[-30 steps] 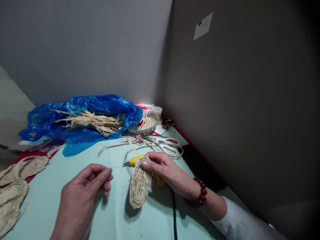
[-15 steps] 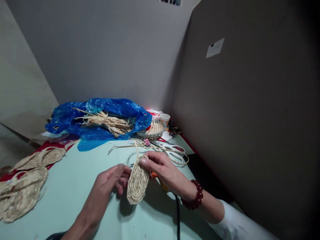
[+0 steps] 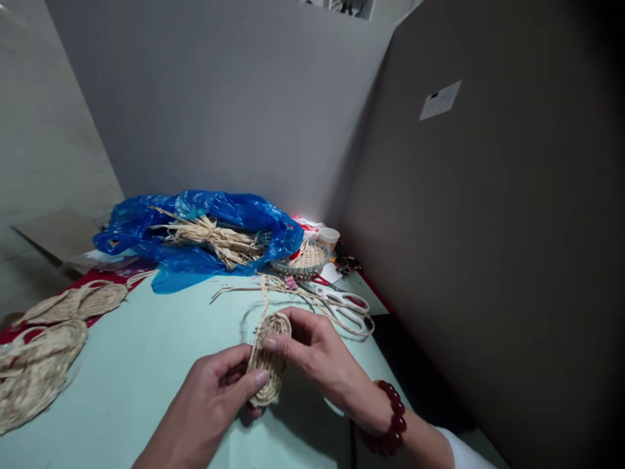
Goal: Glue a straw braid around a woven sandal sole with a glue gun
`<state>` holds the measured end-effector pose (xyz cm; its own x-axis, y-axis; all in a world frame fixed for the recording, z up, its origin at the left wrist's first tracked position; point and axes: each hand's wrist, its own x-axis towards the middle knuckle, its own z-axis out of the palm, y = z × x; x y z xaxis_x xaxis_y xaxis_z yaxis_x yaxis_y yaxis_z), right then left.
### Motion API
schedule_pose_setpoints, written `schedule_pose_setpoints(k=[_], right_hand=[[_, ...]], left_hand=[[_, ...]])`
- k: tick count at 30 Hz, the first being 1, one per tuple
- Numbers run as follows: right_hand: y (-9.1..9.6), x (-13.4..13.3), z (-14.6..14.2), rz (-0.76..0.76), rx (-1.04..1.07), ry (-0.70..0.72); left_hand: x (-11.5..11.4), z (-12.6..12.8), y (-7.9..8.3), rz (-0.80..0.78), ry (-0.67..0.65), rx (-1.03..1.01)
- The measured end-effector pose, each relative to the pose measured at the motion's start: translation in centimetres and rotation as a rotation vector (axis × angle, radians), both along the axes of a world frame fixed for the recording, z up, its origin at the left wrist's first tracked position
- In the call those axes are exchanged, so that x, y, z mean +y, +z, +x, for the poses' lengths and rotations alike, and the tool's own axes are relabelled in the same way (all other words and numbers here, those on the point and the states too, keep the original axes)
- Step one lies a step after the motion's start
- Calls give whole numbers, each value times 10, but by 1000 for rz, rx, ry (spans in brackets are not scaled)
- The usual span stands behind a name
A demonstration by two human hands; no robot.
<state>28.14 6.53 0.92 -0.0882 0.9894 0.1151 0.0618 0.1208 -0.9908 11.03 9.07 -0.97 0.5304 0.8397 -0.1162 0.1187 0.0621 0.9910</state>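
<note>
A small oval sole of coiled, braided straw is held up between both hands over the pale green tabletop. My left hand grips its lower left edge, thumb on the face and fingers behind. My right hand pinches the upper right part, thumb across the face and fingers at the back edge. From the sole's top a braided straw cord runs away toward the scissors, which lie beyond my right hand with the cord looping around them.
Behind lies a blue plastic bag with a straw bundle. A woven basket and a paper cup stand beside it. Woven straw slippers lie at the left edge. Grey partitions rise at the back and right.
My left hand has moved in from beside the sole and now grips its lower part. My right thumb has slid down onto its face. The view has shifted slightly.
</note>
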Motion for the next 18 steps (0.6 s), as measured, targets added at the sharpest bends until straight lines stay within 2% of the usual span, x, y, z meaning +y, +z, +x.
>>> schedule_pose_setpoints(k=[3, 7, 12, 15, 18], right_hand=[[-2, -1, 2, -31, 12, 6], [-3, -3, 2, -79, 44, -7], [-3, -5, 0, -128, 138, -21], [-4, -5, -1, -110, 89, -64], [-4, -4, 0, -85, 66, -66]], left_hand=[[1, -1, -2, 36, 25, 37], [-3, 0, -2, -4, 6, 21], [-8, 5, -3, 7, 80, -46], [-8, 9, -5, -72, 29, -81], [-9, 13, -10, -153, -2, -26]])
